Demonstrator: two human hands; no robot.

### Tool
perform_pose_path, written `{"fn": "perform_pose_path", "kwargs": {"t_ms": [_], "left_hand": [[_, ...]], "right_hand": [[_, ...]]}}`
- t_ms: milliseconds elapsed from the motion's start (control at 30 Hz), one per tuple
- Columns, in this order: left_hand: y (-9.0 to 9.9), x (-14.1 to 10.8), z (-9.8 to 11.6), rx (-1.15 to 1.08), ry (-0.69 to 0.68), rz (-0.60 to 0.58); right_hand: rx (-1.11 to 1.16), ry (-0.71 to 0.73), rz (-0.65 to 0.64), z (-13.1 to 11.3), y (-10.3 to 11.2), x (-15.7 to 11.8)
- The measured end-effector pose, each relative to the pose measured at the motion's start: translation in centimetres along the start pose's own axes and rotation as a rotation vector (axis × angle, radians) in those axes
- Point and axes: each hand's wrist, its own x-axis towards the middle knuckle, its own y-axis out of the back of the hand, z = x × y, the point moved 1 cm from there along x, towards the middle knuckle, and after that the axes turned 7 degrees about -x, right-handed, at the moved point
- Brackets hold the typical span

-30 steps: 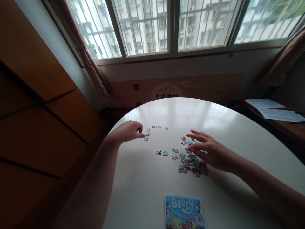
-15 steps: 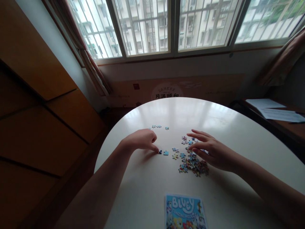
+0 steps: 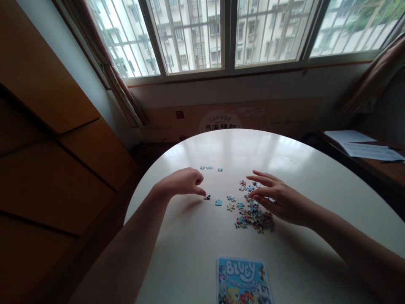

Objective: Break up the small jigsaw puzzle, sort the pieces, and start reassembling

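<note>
My left hand point(image 3: 185, 182) is closed, its fingers curled and its thumb tip at a dark puzzle piece point(image 3: 207, 197) with a tan edge. Whether the piece is lifted or lies on the table is hard to tell. Just right of it lies a light blue puzzle piece point(image 3: 218, 202). Over the upper right side of the loose puzzle pile point(image 3: 255, 219), my right hand point(image 3: 271, 192) hovers or rests with fingers apart, hiding part of the pieces. A yellowish piece point(image 3: 230, 207) lies at the pile's left.
Several light blue pieces point(image 3: 209, 168) form a loose row farther back on the round white table point(image 3: 190, 261). A blue picture card reading "Bluey" point(image 3: 243, 278) lies at the near side. Papers point(image 3: 367, 147) rest on a side desk at right.
My left hand has shifted slightly left and away from me, and the dark piece has moved with it, widening the gap to the light blue piece. My right hand stays nearly the same.
</note>
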Motion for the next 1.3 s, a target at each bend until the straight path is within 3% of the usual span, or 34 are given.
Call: {"fn": "perform_pose_path", "kwargs": {"t_ms": [300, 533, 867, 1100, 1300], "left_hand": [[-1.7, 0.6, 3.9, -0.001, -0.218, -0.024], [-1.9, 1.3, 3.1, 0.034, -0.223, 0.021], [-1.4, 1.4, 3.1, 0.023, -0.237, 0.082], [-2.3, 2.0, 4.9, 0.109, -0.280, 0.265], [-4.3, 2.8, 5.9, 0.150, -0.428, 0.322]], "right_hand": [[0.039, -0.027, 0.033, -0.1, 0.2, 0.1], [-0.043, -0.063, 0.093, 0.5, 0.8, 0.1], [-0.089, -0.302, 0.388, 3.0, 2.0, -0.1], [-0.058, -0.342, 0.326, 3.7, 1.2, 0.1], [-0.064, -0.350, 0.247, 3.9, 0.3, 0.3]]}}
